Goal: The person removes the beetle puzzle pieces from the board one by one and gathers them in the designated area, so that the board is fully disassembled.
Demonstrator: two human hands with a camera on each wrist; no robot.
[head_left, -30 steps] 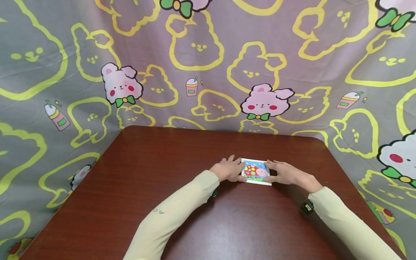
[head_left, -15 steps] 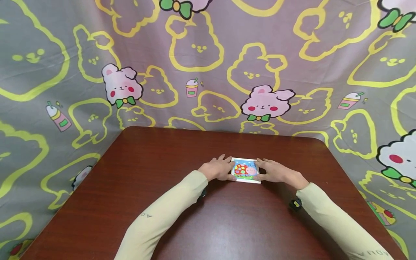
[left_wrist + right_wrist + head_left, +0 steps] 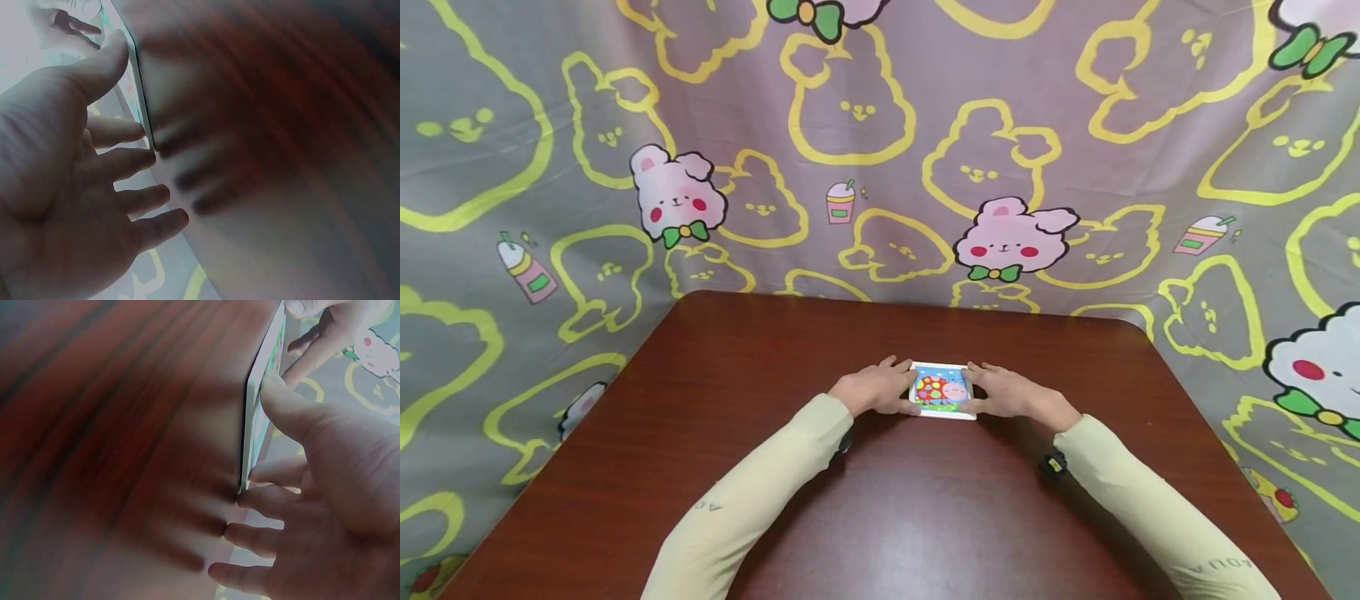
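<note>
A flat square board with a white border and a ladybug picture (image 3: 942, 390) lies on the table. At its left side is my left hand (image 3: 878, 387), fingers fairly straight, thumb on the near left part of the board. My right hand (image 3: 1006, 392) mirrors it at the right side, its thumb on the board's near right part. In the left wrist view, the board's pale edge (image 3: 147, 119) runs beside the thumb and index finger, and the other fingers extend past its corner. The right wrist view shows the board's thin edge (image 3: 248, 437) close to the table, beside my right thumb (image 3: 284, 406).
The dark red-brown wooden table (image 3: 895, 517) extends around the board on all sides. A grey curtain (image 3: 880, 125) with yellow outlines and pink rabbit faces hangs behind and beside the table. Each wrist bears a small black device, such as the right one (image 3: 1054, 462).
Both hands and the ladybug board between them have slid steadily to the left across the table. The hands keep the same hold at the board's two sides.
</note>
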